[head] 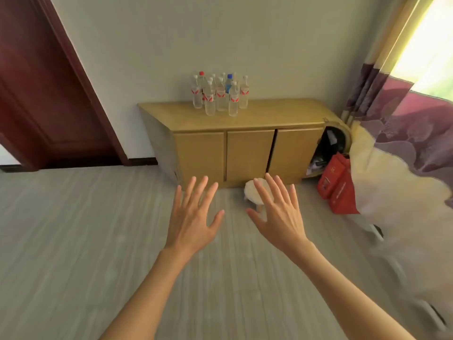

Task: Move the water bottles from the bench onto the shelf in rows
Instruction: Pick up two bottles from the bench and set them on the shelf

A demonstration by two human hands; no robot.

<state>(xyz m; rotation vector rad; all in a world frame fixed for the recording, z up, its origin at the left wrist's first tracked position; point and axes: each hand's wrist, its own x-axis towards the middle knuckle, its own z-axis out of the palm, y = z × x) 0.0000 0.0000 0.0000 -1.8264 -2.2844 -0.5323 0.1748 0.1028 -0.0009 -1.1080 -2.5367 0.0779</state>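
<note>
The left hand [193, 217] and right hand [278, 213] hover over the floor [73, 241] with fingers spread, holding nothing. The water bottles [220, 94] stand clustered (one red-capped, one blue-capped) on the far wooden cabinet [245, 123], well apart from both hands.

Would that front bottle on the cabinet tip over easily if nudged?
Probably: the front bottle is tall and narrow, so it likely tips easily. It looks full, so fairly heavy. It might knock the bottles behind standing close.
</note>
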